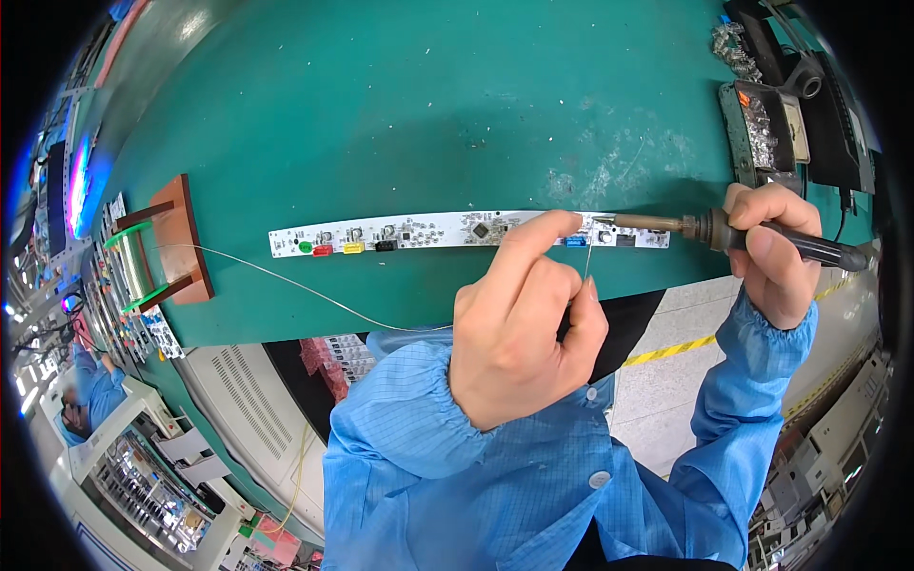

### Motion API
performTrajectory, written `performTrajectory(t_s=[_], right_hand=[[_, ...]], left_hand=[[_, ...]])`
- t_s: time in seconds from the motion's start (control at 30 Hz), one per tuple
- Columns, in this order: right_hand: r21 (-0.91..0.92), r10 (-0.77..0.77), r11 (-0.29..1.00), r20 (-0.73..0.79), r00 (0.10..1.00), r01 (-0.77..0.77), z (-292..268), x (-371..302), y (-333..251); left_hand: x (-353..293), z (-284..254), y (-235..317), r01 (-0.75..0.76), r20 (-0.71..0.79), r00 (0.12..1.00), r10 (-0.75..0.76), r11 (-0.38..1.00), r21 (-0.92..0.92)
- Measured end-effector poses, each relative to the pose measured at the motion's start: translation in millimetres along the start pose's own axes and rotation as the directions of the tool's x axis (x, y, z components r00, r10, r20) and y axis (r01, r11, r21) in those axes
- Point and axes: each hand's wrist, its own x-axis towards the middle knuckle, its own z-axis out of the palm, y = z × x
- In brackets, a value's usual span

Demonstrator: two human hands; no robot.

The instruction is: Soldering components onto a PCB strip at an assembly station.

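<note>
A long, narrow white circuit board (438, 231) lies crosswise on the green bench mat, carrying green, red, yellow, black and blue components. My right hand (776, 252) grips a soldering iron (657, 223) by its dark handle, its tip pointing left at the board's right part. My left hand (524, 328) is closed with thumb and fingers around solder wire, a short end of which sticks up toward the board near the blue component (575, 242). Its index fingertip rests at the board close to the iron's tip. The solder wire (314, 292) runs back leftward to a spool (138, 264).
The spool sits on a brown stand (186, 233) at the left. Further left lie several populated boards (157, 328). At the right are a metal tray of small parts (757, 133) and a pile of clear parts (733, 49). The mat's front edge runs beneath my left wrist.
</note>
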Motion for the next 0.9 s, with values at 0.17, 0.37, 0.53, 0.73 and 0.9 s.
performTrajectory(t_s=[0.17, 0.37, 0.53, 0.73, 0.9], right_hand=[[0.019, 0.023, 1.000, 0.041, 0.999, -0.024, -2.2, 2.4, 4.0], [0.062, 0.010, 0.998, 0.059, 0.998, -0.014, -3.8, 4.3, 4.0], [0.060, -0.011, 0.998, 0.059, 0.998, 0.007, -3.0, 5.3, 5.1], [0.049, -0.028, 0.998, 0.055, 0.998, 0.025, -3.2, 5.0, 6.0], [0.054, -0.040, 0.998, 0.050, 0.998, 0.037, -4.0, 5.0, 6.9]], left_hand=[[0.4, -0.1, 0.3, 0.006, 0.001, 1.000, -0.006, 1.000, 0.024], [1.5, 1.0, 0.7, 0.016, 0.000, 1.000, -0.016, 0.999, 0.040], [1.9, 1.1, 2.0, 0.032, 0.010, 0.999, -0.032, 0.998, 0.045], [1.7, 0.7, 2.0, 0.035, 0.010, 0.999, -0.036, 0.998, 0.045], [1.3, 0.8, 2.5, 0.028, 0.015, 0.999, -0.028, 0.999, 0.039]])
